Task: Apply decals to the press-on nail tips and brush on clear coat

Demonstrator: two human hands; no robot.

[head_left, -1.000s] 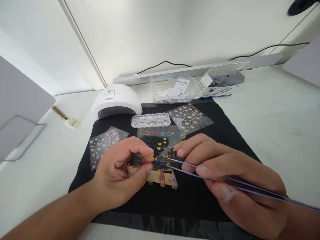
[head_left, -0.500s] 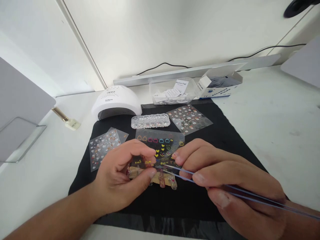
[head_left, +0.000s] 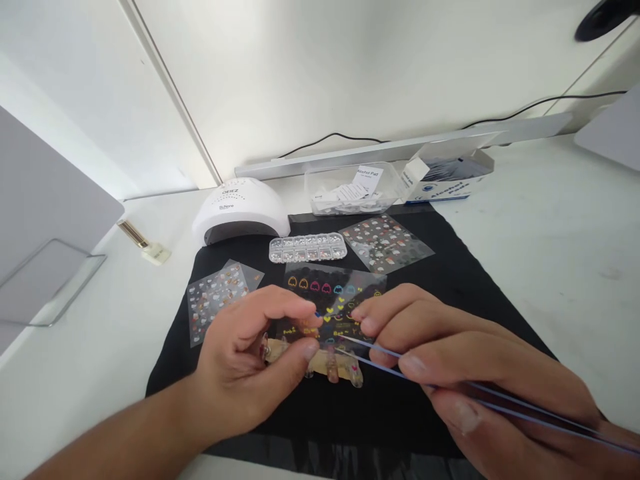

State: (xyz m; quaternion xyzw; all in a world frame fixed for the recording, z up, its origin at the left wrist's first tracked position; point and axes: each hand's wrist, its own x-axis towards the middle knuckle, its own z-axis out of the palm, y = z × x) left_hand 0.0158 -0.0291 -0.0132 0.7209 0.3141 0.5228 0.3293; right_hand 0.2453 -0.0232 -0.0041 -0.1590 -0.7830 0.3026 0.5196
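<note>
My left hand (head_left: 255, 353) is curled, thumb and fingers at the left edge of a clear sticker sheet (head_left: 333, 277). Yellow lettering on the sheet shows across its fingers. The sheet carries coloured ghost outlines, yellow hearts and small words. In my right hand (head_left: 450, 353) is a pair of slim bluish tweezers (head_left: 377, 357), its two tips apart over the sheet's lower part. The right fingertips are close to the sheet's right side. Below it, clear false nails (head_left: 333, 369) sit along a beige strip (head_left: 320, 362), partly hidden by the left hand and the sheet.
A black cloth (head_left: 390, 413) covers the work area. On it lie a rhinestone case (head_left: 307, 248) and sticker sheets at left (head_left: 215, 297) and right (head_left: 390, 243). Behind stand a white nail lamp (head_left: 240, 210), a clear tray (head_left: 320, 208) and an alcohol-pad box (head_left: 447, 190). A polish bottle (head_left: 156, 253) lies left.
The view has shifted slightly, so everything sits a little further right and lower. The sticker sheet has moved slightly right relative to the left hand. The tweezer tips are a bit wider apart.
</note>
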